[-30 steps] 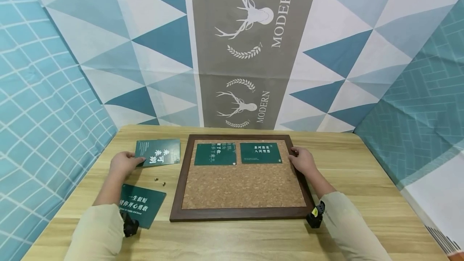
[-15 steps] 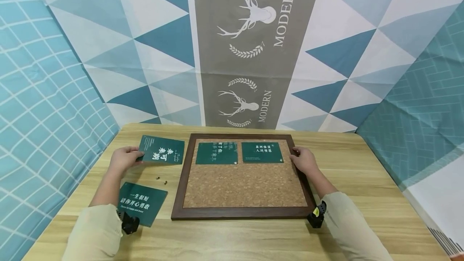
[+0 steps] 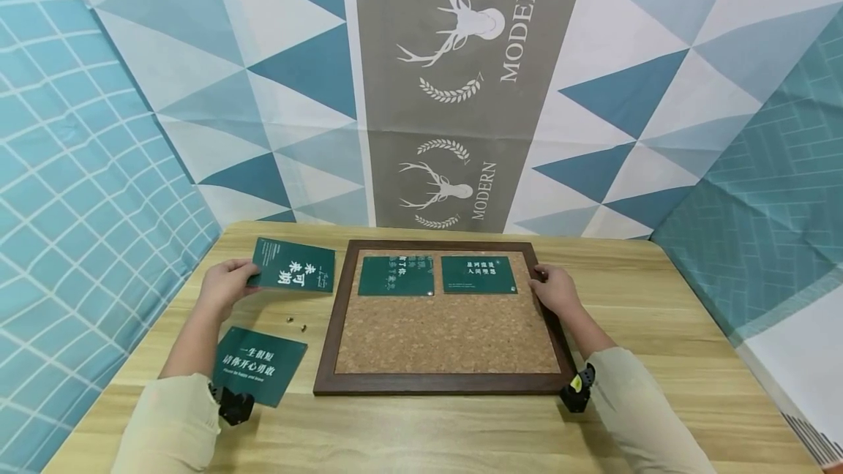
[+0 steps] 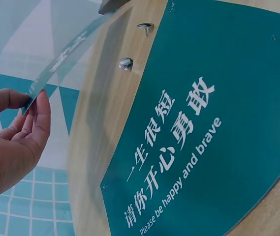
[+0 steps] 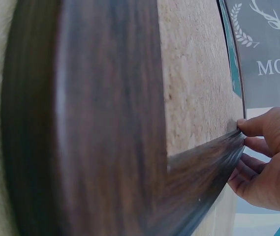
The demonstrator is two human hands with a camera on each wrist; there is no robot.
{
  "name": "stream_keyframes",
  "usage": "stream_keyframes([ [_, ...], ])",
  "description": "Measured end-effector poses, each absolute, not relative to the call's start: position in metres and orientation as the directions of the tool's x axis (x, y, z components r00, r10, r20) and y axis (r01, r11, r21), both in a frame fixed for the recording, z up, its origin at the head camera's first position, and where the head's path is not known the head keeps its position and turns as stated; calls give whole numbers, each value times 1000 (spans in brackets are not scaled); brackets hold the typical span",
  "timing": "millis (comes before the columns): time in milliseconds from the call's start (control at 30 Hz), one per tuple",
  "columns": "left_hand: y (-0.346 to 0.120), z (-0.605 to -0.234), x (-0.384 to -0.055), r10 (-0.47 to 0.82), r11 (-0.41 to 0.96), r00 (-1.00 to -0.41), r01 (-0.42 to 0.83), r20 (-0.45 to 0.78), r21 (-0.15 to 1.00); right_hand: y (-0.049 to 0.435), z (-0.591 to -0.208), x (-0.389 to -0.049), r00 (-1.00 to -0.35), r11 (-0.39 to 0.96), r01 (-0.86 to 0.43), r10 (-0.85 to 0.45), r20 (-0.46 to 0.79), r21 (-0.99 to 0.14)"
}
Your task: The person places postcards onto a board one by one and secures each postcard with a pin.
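My left hand (image 3: 225,288) pinches a green card (image 3: 294,266) by its left edge, between thumb and fingers. Raised off the table, the card bends in the left wrist view. Below it a second green card (image 3: 260,366) lies flat, with two metal thumbtacks (image 4: 126,63) near it. My right hand (image 3: 557,290) holds the right side of a wood-framed cork board (image 3: 448,339), thumb on the frame's face and fingers at its outer edge. Two green cards are on the cork along the top: a left one (image 3: 396,276) and a right one (image 3: 478,274).
The wooden table (image 3: 421,434) carries everything. Behind it hangs a patterned cloth (image 3: 448,93) with deer heads and triangles. Blue checked cloth (image 3: 79,189) covers the left side. A black wrist camera (image 3: 235,406) sits over part of the lower loose card's edge area.
The left hand has lifted the green card off the table and moved it slightly up and to the right. My right hand stays on the board's frame.
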State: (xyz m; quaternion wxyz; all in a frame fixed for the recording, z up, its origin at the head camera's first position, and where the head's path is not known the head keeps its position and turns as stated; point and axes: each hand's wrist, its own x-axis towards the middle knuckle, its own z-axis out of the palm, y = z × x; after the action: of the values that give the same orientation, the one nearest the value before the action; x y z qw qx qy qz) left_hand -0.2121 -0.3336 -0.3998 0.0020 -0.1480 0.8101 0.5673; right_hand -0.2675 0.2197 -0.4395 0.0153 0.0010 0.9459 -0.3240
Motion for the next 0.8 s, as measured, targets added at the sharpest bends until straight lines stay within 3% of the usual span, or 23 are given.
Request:
stream_keyframes([
  [800, -327, -391, -199, -165, 160, -974, -183, -156, 970, 221, -440, -268, -1000, 799, 6, -7, -21, -601],
])
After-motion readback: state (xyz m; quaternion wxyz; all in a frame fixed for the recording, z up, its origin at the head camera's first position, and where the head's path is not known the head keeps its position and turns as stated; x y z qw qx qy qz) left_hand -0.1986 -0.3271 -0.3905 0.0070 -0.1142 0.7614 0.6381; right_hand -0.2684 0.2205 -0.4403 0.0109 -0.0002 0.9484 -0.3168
